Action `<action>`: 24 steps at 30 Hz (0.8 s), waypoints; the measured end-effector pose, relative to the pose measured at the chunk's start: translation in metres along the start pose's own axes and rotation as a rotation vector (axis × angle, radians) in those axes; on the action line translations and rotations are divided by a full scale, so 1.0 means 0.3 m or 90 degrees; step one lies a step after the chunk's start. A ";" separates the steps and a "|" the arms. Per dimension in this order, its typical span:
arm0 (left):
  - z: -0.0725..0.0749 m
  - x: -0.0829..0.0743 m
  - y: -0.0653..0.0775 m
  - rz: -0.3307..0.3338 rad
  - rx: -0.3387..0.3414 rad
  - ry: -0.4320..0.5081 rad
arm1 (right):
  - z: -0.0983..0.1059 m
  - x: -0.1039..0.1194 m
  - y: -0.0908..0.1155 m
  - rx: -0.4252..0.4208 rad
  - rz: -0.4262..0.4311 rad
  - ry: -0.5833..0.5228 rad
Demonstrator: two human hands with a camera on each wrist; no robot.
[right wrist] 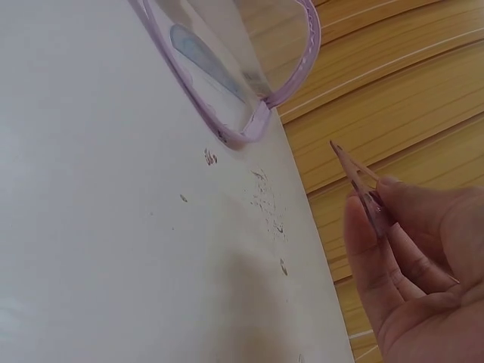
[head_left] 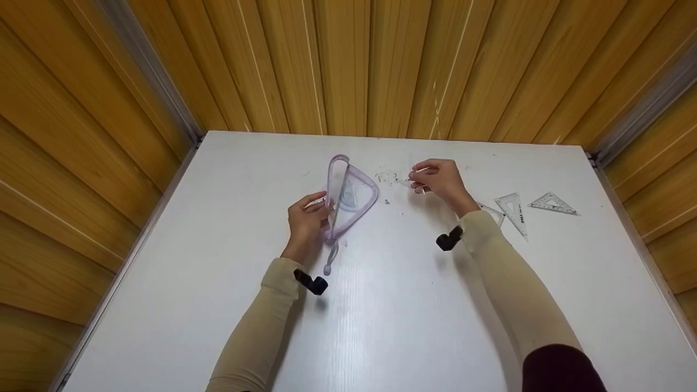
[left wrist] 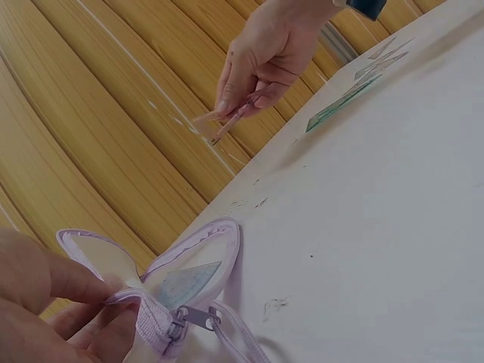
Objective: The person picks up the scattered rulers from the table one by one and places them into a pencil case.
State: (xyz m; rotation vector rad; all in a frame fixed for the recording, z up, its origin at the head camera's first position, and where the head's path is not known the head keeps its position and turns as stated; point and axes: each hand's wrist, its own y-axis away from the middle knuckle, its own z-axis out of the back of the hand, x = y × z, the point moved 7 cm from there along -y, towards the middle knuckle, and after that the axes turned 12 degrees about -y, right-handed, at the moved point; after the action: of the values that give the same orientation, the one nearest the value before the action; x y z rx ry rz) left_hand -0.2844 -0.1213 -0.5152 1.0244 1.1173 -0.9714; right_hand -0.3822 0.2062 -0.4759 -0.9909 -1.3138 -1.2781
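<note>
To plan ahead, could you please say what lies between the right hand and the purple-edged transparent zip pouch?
The head view shows dark tabletop marks and a clear piece in the right hand.

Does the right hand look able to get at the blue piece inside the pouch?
Probably yes: the left hand holds the pouch open and nothing seems to block the blue piece, though the right hand pinches a clear piece.

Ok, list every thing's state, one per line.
Pouch: unzipped, open
Protractor: in the pouch
Set squares: three, lying on the table, one partly hidden
Clear piece: held above the table
Left hand: holding the pouch's edge
Right hand: pinching the clear piece
</note>
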 end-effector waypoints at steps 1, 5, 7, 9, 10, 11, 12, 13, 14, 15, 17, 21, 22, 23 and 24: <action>0.000 0.002 -0.001 0.002 -0.001 0.001 | -0.005 0.000 -0.001 -0.001 -0.002 0.001; 0.000 0.004 -0.002 0.008 -0.004 0.007 | -0.026 -0.001 -0.010 -0.005 -0.013 0.005; -0.001 0.004 -0.001 0.010 -0.006 0.010 | -0.035 -0.002 -0.014 -0.009 -0.019 0.008; -0.003 0.002 0.000 0.008 -0.004 0.015 | -0.047 -0.002 -0.019 -0.009 -0.019 0.000; -0.003 0.001 0.001 0.006 -0.004 0.018 | -0.053 -0.003 -0.022 -0.008 -0.020 -0.004; -0.003 0.000 0.002 0.004 -0.005 0.020 | -0.060 -0.003 -0.025 -0.006 -0.019 -0.010; -0.003 -0.001 0.003 0.002 -0.005 0.021 | -0.068 -0.003 -0.028 -0.005 -0.016 -0.015; -0.003 -0.001 0.002 0.000 -0.004 0.023 | -0.075 -0.004 -0.031 -0.003 -0.016 -0.021; -0.004 -0.001 0.002 0.000 -0.005 0.023 | -0.082 -0.005 -0.033 -0.002 -0.016 -0.025; -0.003 -0.001 0.002 0.001 -0.006 0.021 | -0.088 -0.007 -0.036 -0.003 -0.018 -0.020; -0.004 0.000 0.002 0.006 -0.008 0.019 | -0.100 -0.009 -0.040 -0.005 -0.021 -0.016; -0.004 0.003 0.004 0.017 -0.011 0.014 | -0.127 -0.014 -0.046 -0.006 -0.035 -0.007; -0.004 0.005 0.004 0.019 -0.011 0.014 | -0.135 -0.015 -0.047 -0.004 -0.038 -0.008; -0.004 0.005 0.004 0.021 -0.012 0.013 | -0.142 -0.017 -0.049 -0.004 -0.042 -0.009; -0.004 0.006 0.004 0.021 -0.012 0.013 | -0.149 -0.019 -0.051 -0.003 -0.045 -0.011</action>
State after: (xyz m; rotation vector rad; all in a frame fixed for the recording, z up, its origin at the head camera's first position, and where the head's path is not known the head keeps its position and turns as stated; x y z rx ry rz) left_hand -0.2833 -0.1200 -0.5170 1.0365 1.1211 -0.9244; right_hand -0.3912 0.1609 -0.4870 -0.9678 -1.3696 -1.3302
